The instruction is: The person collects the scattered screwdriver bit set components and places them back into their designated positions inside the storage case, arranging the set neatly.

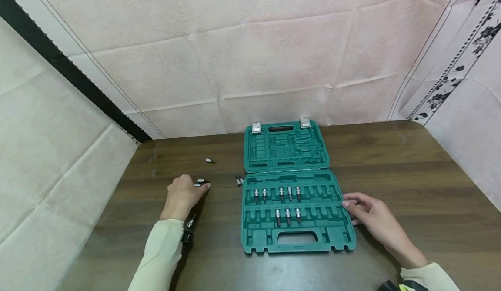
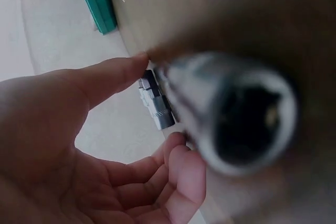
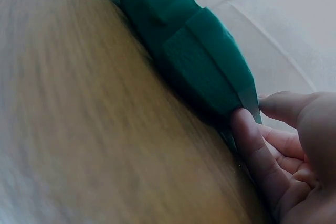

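My left hand (image 1: 183, 196) is low over the table, thumb and bent fingers apart on either side of small bit sockets (image 1: 201, 180). In the left wrist view, a bit socket (image 2: 160, 109) with a chrome body and dark end shows in the gap between thumb and fingers. Another socket (image 2: 202, 93) looms large and blurred, close to the camera. My right hand (image 1: 372, 217) grips the right edge of an open green socket case (image 1: 330, 234), fingertips at its rim. Two rows of bit sockets (image 1: 289, 193) sit in the case's slots.
The case's lid (image 1: 287, 162), with two metal latches (image 1: 256, 128), lies folded back toward the wall covering. Loose bit sockets (image 1: 239, 180) lie against the case's left side. One more bit socket (image 1: 210, 160) lies farther back on the wooden table (image 1: 391, 165).
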`<state>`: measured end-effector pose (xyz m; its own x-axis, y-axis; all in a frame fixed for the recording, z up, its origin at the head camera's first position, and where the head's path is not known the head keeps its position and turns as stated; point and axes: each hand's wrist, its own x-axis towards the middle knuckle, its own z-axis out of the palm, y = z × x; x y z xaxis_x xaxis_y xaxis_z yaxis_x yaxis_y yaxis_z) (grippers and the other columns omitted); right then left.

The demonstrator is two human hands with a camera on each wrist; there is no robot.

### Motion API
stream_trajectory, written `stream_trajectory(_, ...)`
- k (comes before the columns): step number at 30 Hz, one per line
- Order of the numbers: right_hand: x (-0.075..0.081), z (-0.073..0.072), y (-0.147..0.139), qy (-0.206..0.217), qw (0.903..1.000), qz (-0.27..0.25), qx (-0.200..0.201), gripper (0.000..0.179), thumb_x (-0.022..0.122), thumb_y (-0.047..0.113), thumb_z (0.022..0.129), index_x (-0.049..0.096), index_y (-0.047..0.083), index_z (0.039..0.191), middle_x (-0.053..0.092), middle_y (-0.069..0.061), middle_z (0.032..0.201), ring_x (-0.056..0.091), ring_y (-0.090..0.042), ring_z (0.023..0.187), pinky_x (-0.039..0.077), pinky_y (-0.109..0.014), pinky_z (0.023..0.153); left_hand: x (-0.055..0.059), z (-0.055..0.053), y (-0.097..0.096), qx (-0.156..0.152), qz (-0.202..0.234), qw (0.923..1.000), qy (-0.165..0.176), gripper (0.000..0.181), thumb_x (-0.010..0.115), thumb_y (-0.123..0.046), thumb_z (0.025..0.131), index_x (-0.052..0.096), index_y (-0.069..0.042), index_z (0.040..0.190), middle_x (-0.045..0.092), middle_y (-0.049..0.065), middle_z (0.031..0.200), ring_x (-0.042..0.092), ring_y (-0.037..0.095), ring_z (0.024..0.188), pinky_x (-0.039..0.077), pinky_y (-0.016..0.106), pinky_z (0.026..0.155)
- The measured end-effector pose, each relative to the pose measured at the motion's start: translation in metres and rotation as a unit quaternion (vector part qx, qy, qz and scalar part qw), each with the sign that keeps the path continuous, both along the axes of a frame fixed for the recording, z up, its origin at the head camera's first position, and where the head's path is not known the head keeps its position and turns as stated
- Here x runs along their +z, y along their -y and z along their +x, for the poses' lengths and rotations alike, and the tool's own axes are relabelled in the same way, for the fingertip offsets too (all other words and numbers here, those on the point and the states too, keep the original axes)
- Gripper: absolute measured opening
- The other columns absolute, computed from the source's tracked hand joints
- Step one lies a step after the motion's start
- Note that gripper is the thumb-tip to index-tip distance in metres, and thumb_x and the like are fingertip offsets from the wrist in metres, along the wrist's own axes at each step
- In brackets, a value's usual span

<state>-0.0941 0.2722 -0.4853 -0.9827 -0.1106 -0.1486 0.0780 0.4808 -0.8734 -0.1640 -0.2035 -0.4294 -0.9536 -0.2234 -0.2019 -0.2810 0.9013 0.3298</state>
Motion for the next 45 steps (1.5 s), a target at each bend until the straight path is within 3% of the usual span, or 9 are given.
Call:
stream_trajectory(8, 0.003, 0.000, 0.001, 0.000, 1.0000, -0.004, -0.001, 0.048, 0.062, 0.034, 0.108, 0.061, -0.003, 0.140, 0.071, -0.012, 0.113, 0.069, -0.008, 0.090, 0.062, -0.029, 0.074, 0.004, 0.001, -0.003, -0.006, 0.013, 0.9998, -0.016, 0.053, 0.071, -0.032, 0.101, 0.048, -0.013, 0.057, 0.039, -0.002, 0.047, 0.038, 0.011, 0.038, 0.034, 0.024, 0.037)
stream_trajectory(14, 0.003, 0.001, 0.001, -0.006, 1.0000, 0.000, -0.002, 0.046, 0.063, 0.030, 0.108, 0.061, -0.004, 0.139, 0.071, -0.012, 0.112, 0.069, -0.008, 0.089, 0.062, -0.029, 0.073, 0.006, 0.006, -0.006, -0.005, 0.021, 0.9994, -0.026, 0.054, 0.070, -0.030, 0.100, 0.045, -0.014, 0.055, 0.037, -0.003, 0.046, 0.036, 0.010, 0.038, 0.033, 0.024, 0.037)
stream_trajectory(18, 0.003, 0.001, 0.001, 0.001, 1.0000, -0.003, -0.003, 0.047, 0.063, 0.031, 0.108, 0.061, -0.004, 0.140, 0.071, -0.011, 0.113, 0.069, -0.007, 0.090, 0.061, -0.029, 0.073, 0.009, 0.010, -0.007, -0.022, 0.017, 0.9981, -0.056, 0.054, 0.071, -0.027, 0.098, 0.042, -0.014, 0.055, 0.036, -0.004, 0.047, 0.037, 0.011, 0.040, 0.033, 0.025, 0.039)
stream_trajectory(22, 0.003, 0.002, 0.001, 0.003, 1.0000, -0.006, -0.002, 0.048, 0.063, 0.032, 0.108, 0.061, -0.004, 0.140, 0.071, -0.012, 0.113, 0.069, -0.008, 0.091, 0.062, -0.029, 0.073, 0.013, 0.014, -0.009, -0.043, 0.009, 0.9949, -0.091, 0.042, 0.074, -0.026, 0.096, 0.051, -0.010, 0.063, 0.046, 0.000, 0.056, 0.044, 0.015, 0.047, 0.037, 0.029, 0.044)
stream_trajectory(26, 0.004, 0.001, 0.001, 0.006, 1.0000, -0.006, -0.002, 0.050, 0.063, 0.035, 0.108, 0.061, -0.003, 0.139, 0.071, -0.012, 0.113, 0.070, -0.009, 0.092, 0.062, -0.029, 0.074, 0.019, 0.018, -0.012, -0.053, 0.012, 0.9923, -0.111, 0.028, 0.076, -0.024, 0.094, 0.063, -0.003, 0.081, 0.059, 0.008, 0.068, 0.051, 0.019, 0.053, 0.041, 0.032, 0.048)
stream_trajectory(31, 0.005, 0.000, 0.002, 0.007, 1.0000, -0.005, -0.003, 0.051, 0.063, 0.037, 0.108, 0.061, -0.003, 0.140, 0.071, -0.013, 0.114, 0.070, -0.011, 0.092, 0.062, -0.029, 0.075, 0.028, 0.026, -0.017, -0.069, 0.010, 0.9897, -0.125, 0.032, 0.076, -0.025, 0.093, 0.071, 0.004, 0.104, 0.068, 0.014, 0.079, 0.055, 0.019, 0.054, 0.045, 0.033, 0.049)
stream_trajectory(37, 0.004, -0.001, 0.002, 0.009, 0.9999, -0.004, -0.005, 0.051, 0.063, 0.036, 0.108, 0.061, -0.003, 0.140, 0.071, -0.012, 0.114, 0.070, -0.011, 0.092, 0.062, -0.029, 0.074, 0.038, 0.036, -0.027, -0.095, 0.007, 0.9841, -0.150, 0.031, 0.077, -0.026, 0.091, 0.074, 0.002, 0.103, 0.073, 0.012, 0.084, 0.057, 0.017, 0.057, 0.047, 0.033, 0.052)
stream_trajectory(45, 0.001, 0.001, 0.000, -0.003, 0.9999, -0.017, -0.002, 0.046, 0.064, 0.031, 0.108, 0.061, -0.003, 0.139, 0.070, -0.012, 0.114, 0.069, -0.008, 0.092, 0.062, -0.030, 0.074, 0.049, 0.050, -0.038, -0.122, 0.021, 0.9811, -0.148, 0.032, 0.081, -0.029, 0.089, 0.076, -0.005, 0.109, 0.074, 0.007, 0.100, 0.071, 0.021, 0.083, 0.054, 0.036, 0.062)
